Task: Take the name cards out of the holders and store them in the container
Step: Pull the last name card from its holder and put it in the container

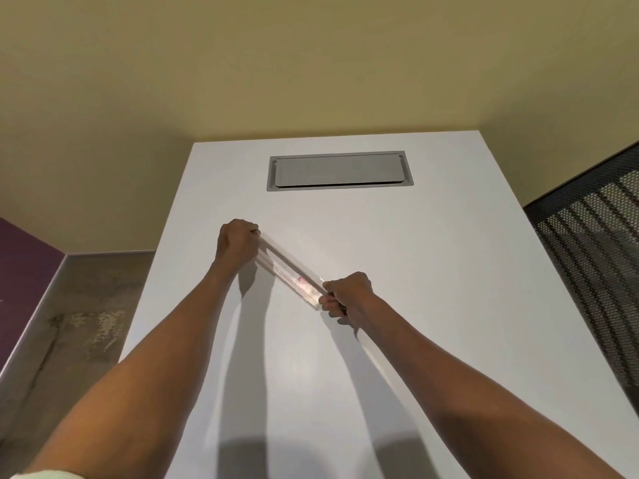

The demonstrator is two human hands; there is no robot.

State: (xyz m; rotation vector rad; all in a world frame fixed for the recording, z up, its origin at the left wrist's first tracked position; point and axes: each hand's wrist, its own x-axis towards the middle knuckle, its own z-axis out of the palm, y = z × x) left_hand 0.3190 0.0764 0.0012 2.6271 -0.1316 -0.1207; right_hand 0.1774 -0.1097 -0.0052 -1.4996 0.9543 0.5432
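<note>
While both arms reach forward over the white table (432, 305), the two hands hold a clear plastic card holder (288, 269) between them, one at each end. The left hand (238, 243) has its fingers curled round the far end of the holder, and the right hand (347, 294) pinches the near end with fingers and thumb closed on it. The holder lies at a slant across the middle of the table, running from upper left to lower right, low over the surface; whether it touches the table cannot be told. Inside it a pale name card (306, 286) with a small red mark shows near the right hand. Further back, a grey metal cover plate (340, 170) is set flush in the tabletop. A black mesh chair back (594, 243) stands at the right edge of the table.
</note>
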